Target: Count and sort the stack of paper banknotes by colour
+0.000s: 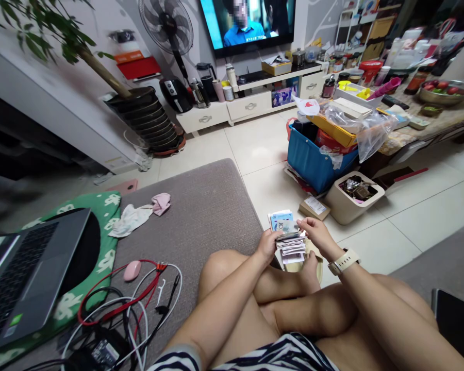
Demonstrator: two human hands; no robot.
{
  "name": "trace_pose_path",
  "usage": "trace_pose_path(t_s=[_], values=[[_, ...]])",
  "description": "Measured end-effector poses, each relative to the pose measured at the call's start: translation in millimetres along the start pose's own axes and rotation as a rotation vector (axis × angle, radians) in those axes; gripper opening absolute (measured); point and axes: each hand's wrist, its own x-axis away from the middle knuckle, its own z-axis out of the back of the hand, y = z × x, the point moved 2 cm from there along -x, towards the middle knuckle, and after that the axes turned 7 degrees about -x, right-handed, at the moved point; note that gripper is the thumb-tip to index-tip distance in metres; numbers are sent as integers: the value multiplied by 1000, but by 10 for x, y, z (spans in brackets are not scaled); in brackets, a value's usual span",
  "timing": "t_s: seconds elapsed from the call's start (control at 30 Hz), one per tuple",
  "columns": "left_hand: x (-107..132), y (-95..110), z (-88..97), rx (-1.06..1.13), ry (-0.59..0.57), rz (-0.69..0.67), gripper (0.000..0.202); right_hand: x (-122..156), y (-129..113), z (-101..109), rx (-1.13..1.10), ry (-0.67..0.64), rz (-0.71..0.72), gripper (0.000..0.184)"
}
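Observation:
My left hand [269, 244] is closed round the left side of a folded wad of banknotes [291, 246], held above my crossed legs. A grey-green note [287, 225] lies uppermost, and the fingers of my right hand [317, 235] pinch its right edge. Beyond it, blue notes or papers [281, 216] stick out; how they are held is hidden. My right wrist carries a watch with a pale strap [344, 262]. Below the wad, a tan item [313, 265] shows partly beside my foot.
On the grey sofa seat [201, 206] lie a laptop [34, 278], tangled cables [139, 309], a pink mouse [132, 270] and cloths [133, 219]. A blue bin [317, 159], a beige bin [344, 206] and a small box [314, 207] stand on the floor beside a loaded table [421, 123].

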Motion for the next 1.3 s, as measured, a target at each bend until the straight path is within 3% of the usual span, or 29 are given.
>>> trace_pose_path(t_s=[0.23, 0.43, 0.7, 1.03, 1.3], values=[[-9, -23, 0, -10, -32, 15, 36, -11, 48, -11, 9, -13, -19, 34], [-38, -73, 41, 26, 21, 45, 36, -7, 20, -23, -3, -38, 26, 31], [-86, -63, 52, 145, 26, 58, 32, 5, 6, -64, -90, -135, 21, 32], [-86, -70, 59, 81, 48, 22, 25, 55, -99, -92, -142, -226, 29, 28], [-34, 11, 19, 101, 20, 16, 32, 84, -156, -94, -178, -211, 35, 38]])
